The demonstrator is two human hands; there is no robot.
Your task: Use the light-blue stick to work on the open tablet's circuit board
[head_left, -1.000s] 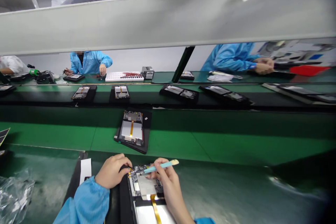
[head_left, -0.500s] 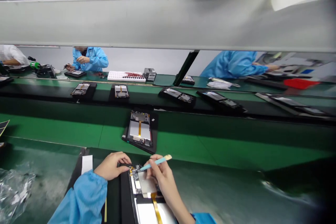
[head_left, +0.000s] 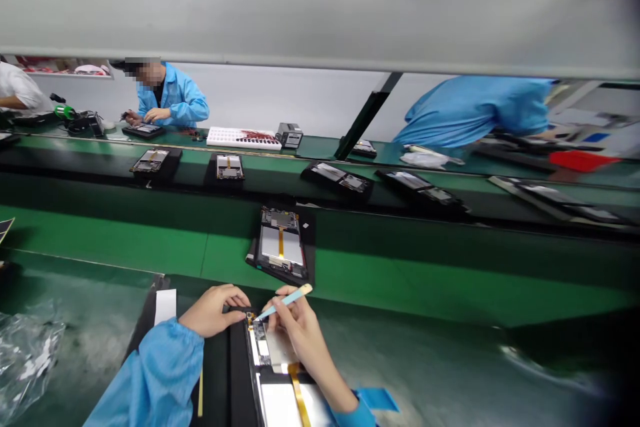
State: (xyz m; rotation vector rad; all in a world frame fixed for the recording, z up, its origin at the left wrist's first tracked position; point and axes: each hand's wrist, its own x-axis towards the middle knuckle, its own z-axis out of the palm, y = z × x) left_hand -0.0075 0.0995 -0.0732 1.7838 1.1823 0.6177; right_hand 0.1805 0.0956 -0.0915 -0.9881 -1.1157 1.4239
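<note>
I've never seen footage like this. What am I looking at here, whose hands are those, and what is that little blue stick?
The picture comes from a camera worn on a worker's head, looking forward and down, so the two hands at the bottom are that person's own. The left hand rests on the top edge of an opened tablet, steadying it. The right hand holds a thin blue tool like a pen, its tip on the circuit board near the tablet's top corner. Beyond lies a green belt carrying another opened tablet. Farther back, more tablets sit on a second belt, and people in blue coats work across from the wearer.
</note>
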